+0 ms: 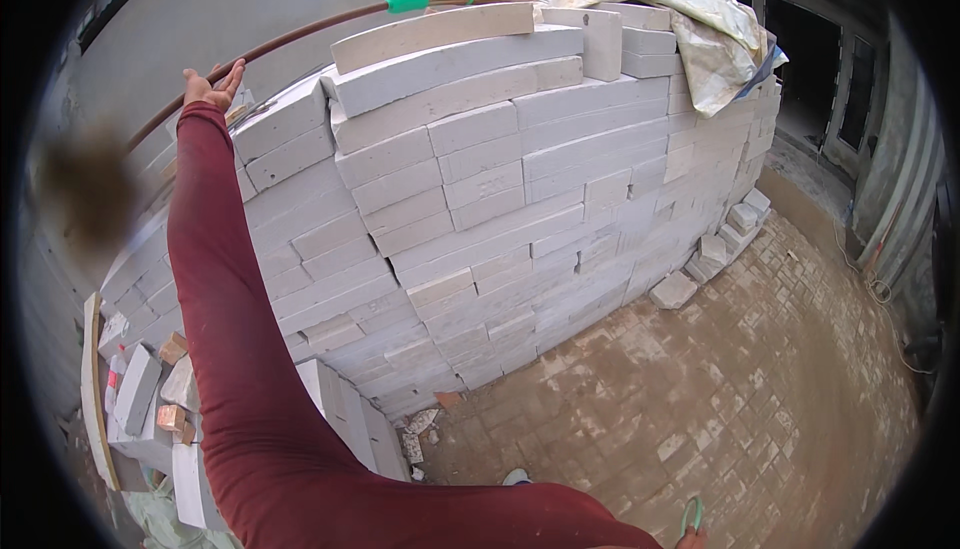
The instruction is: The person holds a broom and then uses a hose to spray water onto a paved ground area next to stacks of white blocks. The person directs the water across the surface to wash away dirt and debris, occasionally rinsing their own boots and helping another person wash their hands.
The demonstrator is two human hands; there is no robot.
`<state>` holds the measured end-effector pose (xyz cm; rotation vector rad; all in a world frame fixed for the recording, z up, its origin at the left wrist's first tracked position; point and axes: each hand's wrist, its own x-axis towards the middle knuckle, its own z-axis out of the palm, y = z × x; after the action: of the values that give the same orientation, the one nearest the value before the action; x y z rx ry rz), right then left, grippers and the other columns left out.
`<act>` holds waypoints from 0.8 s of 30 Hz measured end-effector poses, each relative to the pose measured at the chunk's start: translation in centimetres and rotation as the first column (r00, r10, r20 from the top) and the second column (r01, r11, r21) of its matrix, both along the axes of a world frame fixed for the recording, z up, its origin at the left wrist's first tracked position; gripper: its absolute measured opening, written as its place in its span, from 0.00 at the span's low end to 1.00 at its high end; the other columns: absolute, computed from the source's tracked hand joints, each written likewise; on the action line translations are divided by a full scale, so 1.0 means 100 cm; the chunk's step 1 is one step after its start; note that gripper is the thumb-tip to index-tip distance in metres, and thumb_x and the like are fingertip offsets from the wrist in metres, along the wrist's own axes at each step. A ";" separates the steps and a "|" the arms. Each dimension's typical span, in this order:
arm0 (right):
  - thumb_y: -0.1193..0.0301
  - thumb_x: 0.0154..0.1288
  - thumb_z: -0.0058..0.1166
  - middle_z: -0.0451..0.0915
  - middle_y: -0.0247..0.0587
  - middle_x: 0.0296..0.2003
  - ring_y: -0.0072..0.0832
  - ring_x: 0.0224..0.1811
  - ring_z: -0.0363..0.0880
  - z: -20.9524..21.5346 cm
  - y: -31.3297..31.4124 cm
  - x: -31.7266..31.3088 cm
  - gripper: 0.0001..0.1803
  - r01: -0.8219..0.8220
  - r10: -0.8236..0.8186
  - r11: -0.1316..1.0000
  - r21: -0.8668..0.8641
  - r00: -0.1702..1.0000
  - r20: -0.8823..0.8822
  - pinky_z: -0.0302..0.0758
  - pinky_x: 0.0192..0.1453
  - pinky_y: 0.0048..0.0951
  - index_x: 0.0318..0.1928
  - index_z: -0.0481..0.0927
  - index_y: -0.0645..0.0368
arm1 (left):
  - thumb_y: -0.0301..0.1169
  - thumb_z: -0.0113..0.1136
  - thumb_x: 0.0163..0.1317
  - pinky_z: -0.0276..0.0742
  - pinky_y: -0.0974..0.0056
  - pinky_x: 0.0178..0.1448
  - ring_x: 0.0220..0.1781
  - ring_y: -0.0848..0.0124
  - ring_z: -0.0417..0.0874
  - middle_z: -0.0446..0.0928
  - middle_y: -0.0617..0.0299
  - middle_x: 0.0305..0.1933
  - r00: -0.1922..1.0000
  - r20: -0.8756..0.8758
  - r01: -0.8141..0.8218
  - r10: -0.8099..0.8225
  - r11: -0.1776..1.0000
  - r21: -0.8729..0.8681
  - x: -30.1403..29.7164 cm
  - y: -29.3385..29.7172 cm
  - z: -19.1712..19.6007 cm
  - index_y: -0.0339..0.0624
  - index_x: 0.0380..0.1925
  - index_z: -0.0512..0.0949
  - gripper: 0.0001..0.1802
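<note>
My left hand (214, 87), in a maroon sleeve, is stretched far out to the upper left. Its fingers are spread, with the palm showing. They touch or sit just beside the brown handle of a broom (310, 31); a closed grip does not show. The broom slants over the top of a stack of pale blocks (480, 169). Its green collar and straw bristles are at the far end, by the top row of blocks. My right hand is not in view; a bit of skin by a green sandal (692, 515) at the lower edge seems to be a foot.
A crumpled cream sheet (690, 24) drapes over the stack's far right end. Loose blocks (705, 257) lie along its foot on the paved floor (640, 399). Brick pieces (172, 418) and a bottle (117, 367) are at the left. A brown blur (90, 184) hides part of the left side.
</note>
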<state>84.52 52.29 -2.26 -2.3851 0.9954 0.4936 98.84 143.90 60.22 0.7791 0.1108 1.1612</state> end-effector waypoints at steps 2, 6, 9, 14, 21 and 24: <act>0.69 0.57 0.52 0.69 0.44 0.19 0.34 0.23 0.68 -0.137 -0.052 -0.009 0.12 0.077 -0.069 0.997 0.012 0.801 0.594 0.65 0.31 0.40 0.27 0.73 0.69 | 0.47 0.44 0.72 0.71 0.38 0.63 0.61 0.32 0.69 0.57 0.26 0.65 0.992 0.079 0.108 -0.099 0.988 -0.114 0.040 0.041 -0.007 0.29 0.66 0.45 0.38; 0.64 0.58 0.55 0.74 0.53 0.22 0.40 0.26 0.71 -0.104 -0.038 0.008 0.16 0.181 -0.188 0.981 0.066 0.835 0.517 0.67 0.35 0.41 0.30 0.76 0.69 | 0.39 0.40 0.74 0.53 0.45 0.77 0.75 0.41 0.51 0.47 0.32 0.73 0.959 -0.080 0.282 -0.272 0.946 0.160 0.076 0.028 -0.015 0.23 0.69 0.37 0.38; 0.61 0.59 0.56 0.76 0.50 0.24 0.42 0.29 0.74 -0.059 -0.023 0.032 0.16 0.156 -0.210 0.976 0.149 0.846 0.490 0.68 0.37 0.40 0.33 0.78 0.65 | 0.38 0.33 0.75 0.50 0.51 0.79 0.77 0.49 0.50 0.48 0.36 0.74 0.992 -0.102 0.126 -0.081 0.785 0.607 0.107 -0.205 -0.105 0.24 0.69 0.43 0.32; 0.59 0.64 0.55 0.75 0.44 0.24 0.35 0.27 0.73 -0.021 0.007 0.047 0.15 0.068 -0.172 0.980 0.187 0.761 0.625 0.68 0.33 0.35 0.39 0.79 0.58 | 0.36 0.46 0.72 0.73 0.57 0.62 0.56 0.54 0.80 0.77 0.47 0.52 0.081 -0.813 0.997 -0.577 0.040 0.071 0.185 -0.434 -0.436 0.31 0.59 0.66 0.22; 0.64 0.63 0.58 0.80 0.45 0.30 0.40 0.31 0.79 0.004 -0.017 0.003 0.13 -0.044 -0.142 0.976 0.212 0.609 0.780 0.73 0.35 0.34 0.42 0.81 0.60 | 0.63 0.44 0.66 0.70 0.48 0.64 0.64 0.46 0.71 0.61 0.34 0.66 -0.706 -0.048 0.344 -0.707 -0.282 -0.896 0.108 -0.794 -0.716 0.29 0.71 0.37 0.54; 0.65 0.62 0.59 0.80 0.45 0.31 0.43 0.33 0.79 -0.002 -0.069 -0.047 0.12 -0.188 -0.003 0.970 0.154 0.625 0.780 0.74 0.37 0.36 0.42 0.81 0.59 | 0.57 0.46 0.68 0.78 0.56 0.53 0.49 0.58 0.79 0.73 0.45 0.53 -0.143 -0.055 0.277 -0.988 0.013 -0.961 0.159 -0.867 -0.770 0.30 0.66 0.50 0.43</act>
<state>79.83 45.42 -2.47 -2.0912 0.3764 -0.3942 114.75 57.21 -16.73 0.3896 0.7963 -0.7505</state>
